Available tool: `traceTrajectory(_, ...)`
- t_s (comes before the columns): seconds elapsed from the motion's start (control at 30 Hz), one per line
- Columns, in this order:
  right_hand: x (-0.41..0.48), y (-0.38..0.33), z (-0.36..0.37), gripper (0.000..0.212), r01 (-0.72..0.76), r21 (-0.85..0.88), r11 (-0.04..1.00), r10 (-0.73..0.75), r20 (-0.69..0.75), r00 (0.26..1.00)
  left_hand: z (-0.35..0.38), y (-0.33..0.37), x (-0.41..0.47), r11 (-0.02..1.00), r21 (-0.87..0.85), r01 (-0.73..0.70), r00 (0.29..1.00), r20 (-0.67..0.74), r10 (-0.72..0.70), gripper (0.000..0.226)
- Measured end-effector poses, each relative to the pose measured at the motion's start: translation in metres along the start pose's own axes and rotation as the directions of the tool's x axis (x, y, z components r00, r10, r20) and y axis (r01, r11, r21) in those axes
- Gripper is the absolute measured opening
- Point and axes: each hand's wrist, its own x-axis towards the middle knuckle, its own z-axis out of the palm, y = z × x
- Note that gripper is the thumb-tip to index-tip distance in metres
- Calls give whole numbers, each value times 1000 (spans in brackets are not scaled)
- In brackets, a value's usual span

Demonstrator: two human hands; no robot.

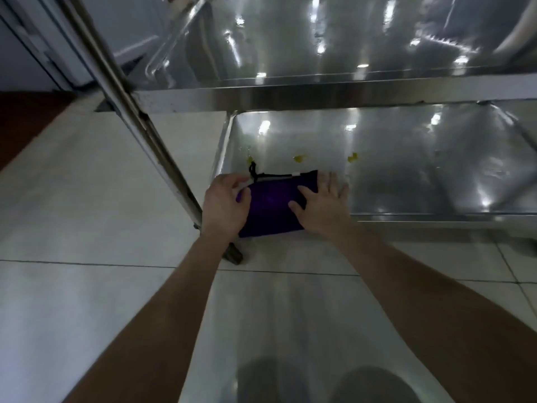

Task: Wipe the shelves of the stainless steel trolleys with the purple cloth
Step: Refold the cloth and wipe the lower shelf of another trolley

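Cloth (270,207) at lower shelf (406,175) front-L corner, open room rightward.

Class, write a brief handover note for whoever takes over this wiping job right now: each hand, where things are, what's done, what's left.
Left hand grips the cloth at its left edge; right hand lies flat on its right end.
The folded cloth sits in the near-left corner of the lower shelf.
Done: not much that shows; three yellow spots lie on the lower shelf just beyond the cloth.
Left: wipe off those spots and the rest of that shelf. Check the upper shelf; glare hides its state.
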Motion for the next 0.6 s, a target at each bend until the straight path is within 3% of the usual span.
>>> traceTrajectory(0.07,-4,-6,17,70,85,-33,996,-88,-93,992,1,-15,-31,998,-49,42,977,-208,-52,3)
traceTrajectory(0.17,-6,-20,31,72,263,15,965,-258,-155,954,-6,-33,-55,969,-185,161,846,-479,-232,32)
traceTrajectory(0.27,1,-34,36,78,329,4,944,-326,-118,938,-22,-41,-40,941,-296,167,712,-623,-323,61)
traceTrajectory(0.33,6,-39,43,80,332,-49,942,-335,-60,940,-32,-43,-16,934,-314,170,740,-585,-332,72)
traceTrajectory(0.43,15,-46,58,79,334,-142,932,-341,-23,940,-34,-42,14,877,-447,176,818,-430,-383,41)
traceTrajectory(0.5,24,-59,63,77,339,-118,933,-343,-14,939,-30,-46,25,857,-493,149,792,-460,-402,28)
traceTrajectory(0.6,43,-85,66,75,352,-100,931,-352,11,936,-25,-53,29,868,-479,126,781,-491,-385,29)
